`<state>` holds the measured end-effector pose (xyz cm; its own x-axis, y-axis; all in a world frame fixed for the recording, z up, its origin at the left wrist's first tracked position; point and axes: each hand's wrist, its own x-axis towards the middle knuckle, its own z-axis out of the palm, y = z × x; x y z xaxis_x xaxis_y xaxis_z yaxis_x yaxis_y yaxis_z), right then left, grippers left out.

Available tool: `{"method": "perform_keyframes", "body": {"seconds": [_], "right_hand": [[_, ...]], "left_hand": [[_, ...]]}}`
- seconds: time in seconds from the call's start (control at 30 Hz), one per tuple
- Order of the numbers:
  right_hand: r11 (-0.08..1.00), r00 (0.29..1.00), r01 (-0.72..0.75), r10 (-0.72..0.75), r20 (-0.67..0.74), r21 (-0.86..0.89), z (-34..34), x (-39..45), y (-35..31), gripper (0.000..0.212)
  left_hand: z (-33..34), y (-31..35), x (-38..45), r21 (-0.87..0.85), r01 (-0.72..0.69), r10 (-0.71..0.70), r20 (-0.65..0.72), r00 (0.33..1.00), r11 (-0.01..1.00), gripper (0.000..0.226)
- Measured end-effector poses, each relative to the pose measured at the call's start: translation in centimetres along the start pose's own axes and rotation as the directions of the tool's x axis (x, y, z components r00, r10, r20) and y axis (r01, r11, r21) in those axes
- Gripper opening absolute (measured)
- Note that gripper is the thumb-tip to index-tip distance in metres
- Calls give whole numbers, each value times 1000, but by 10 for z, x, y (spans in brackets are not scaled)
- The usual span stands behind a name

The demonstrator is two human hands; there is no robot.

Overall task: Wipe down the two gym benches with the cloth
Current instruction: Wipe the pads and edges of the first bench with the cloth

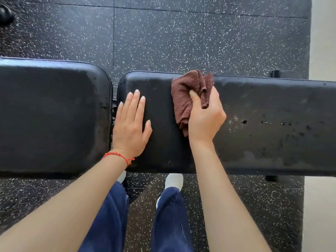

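Observation:
Two black padded bench pads lie side by side across the view. The left pad point(52, 115) ends at a narrow gap; the right pad point(272, 124) runs off the right edge and shows scuffs and small holes. My right hand point(205, 117) is shut on a bunched brown cloth point(183, 93) and presses it on the right pad near its far edge. My left hand point(131, 124) lies flat with fingers apart on the right pad's left end, beside the gap, with a red bracelet on the wrist.
Black speckled rubber floor tiles point(160, 39) surround the benches. Metal frame parts show in the gap point(114, 110) between the pads. A bench foot point(275, 73) sticks out at the far right. My legs in blue trousers and white shoes point(174, 180) stand close under the near edge.

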<state>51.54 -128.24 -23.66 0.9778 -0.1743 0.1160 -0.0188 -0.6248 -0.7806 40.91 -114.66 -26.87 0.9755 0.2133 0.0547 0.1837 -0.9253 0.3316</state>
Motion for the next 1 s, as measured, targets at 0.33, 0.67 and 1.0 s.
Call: {"method": "perform_keyframes", "body": {"seconds": [0.33,0.67,1.0], "right_hand": [[999,999,36,-36,20,-24,-19,-11,16,51],[982,980,-186,188,58,-39,-78,-94,34,53],[997,1000,-4,6,19,-73,-50,-16,31,51]], "left_hand": [[1,0,0,5,-9,9,-21,1000,1000,54],[-2,5,0,113,-4,-2,50,999,994,51],[3,65,13,-9,-131,131,74,989,991,53]]}}
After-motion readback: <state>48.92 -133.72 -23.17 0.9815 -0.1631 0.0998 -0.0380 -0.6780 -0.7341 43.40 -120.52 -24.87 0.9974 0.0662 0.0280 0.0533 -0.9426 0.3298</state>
